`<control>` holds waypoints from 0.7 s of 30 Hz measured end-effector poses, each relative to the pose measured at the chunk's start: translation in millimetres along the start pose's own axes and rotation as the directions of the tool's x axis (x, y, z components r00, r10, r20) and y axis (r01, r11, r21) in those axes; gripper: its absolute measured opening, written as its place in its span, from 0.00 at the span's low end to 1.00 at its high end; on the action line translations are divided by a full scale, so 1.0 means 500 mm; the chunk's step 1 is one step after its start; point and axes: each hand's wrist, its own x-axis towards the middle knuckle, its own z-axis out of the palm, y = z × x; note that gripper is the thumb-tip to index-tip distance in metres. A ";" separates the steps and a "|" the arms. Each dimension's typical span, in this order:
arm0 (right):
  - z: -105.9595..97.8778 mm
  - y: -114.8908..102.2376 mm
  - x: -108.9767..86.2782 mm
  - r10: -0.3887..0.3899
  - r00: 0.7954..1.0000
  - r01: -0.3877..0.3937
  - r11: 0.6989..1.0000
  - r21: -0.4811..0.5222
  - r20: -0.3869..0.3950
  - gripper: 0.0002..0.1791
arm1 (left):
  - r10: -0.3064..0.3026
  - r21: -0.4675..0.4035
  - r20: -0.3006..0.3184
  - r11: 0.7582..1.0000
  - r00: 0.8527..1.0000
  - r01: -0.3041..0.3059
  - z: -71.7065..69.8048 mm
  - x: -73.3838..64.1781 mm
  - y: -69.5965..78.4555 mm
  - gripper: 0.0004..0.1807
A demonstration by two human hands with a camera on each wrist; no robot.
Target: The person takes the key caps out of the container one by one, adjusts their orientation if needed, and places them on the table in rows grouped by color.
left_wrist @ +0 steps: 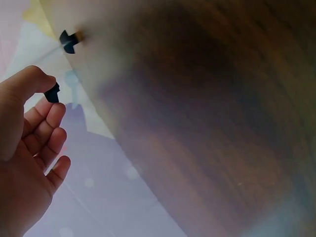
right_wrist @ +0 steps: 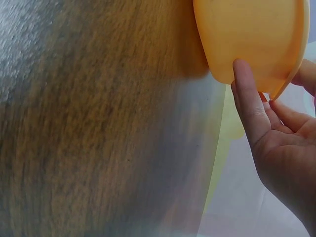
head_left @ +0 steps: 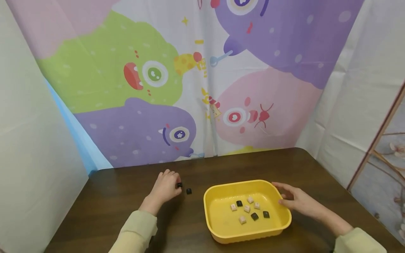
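My left hand (head_left: 164, 186) pinches a black keycap (left_wrist: 52, 93) between thumb and index finger, just over the dark table. A second black keycap (head_left: 188, 191) lies on the wood right beside those fingertips. On the other side, my right hand (head_left: 299, 200) grips the right end of a yellow plastic tray (head_left: 218, 236). In the right wrist view, one finger lies along the tray's outer wall (right_wrist: 266, 44) and others reach round its rim. Inside the tray are several loose keycaps, some cream like this keycap (head_left: 242, 220), some black like this keycap (head_left: 254, 216).
The brown wooden table (head_left: 126, 211) ends at a cartoon-printed curtain (head_left: 152, 137) behind it. White cloth (head_left: 34, 140) hangs at the left, and a flower-patterned cloth (head_left: 392, 168) at the right.
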 end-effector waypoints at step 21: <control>-0.002 -0.009 -0.005 0.027 1.000 -0.027 1.000 -0.005 -0.010 0.34 | -0.027 0.038 0.203 0.999 0.979 0.019 0.036 0.007 -0.001 0.12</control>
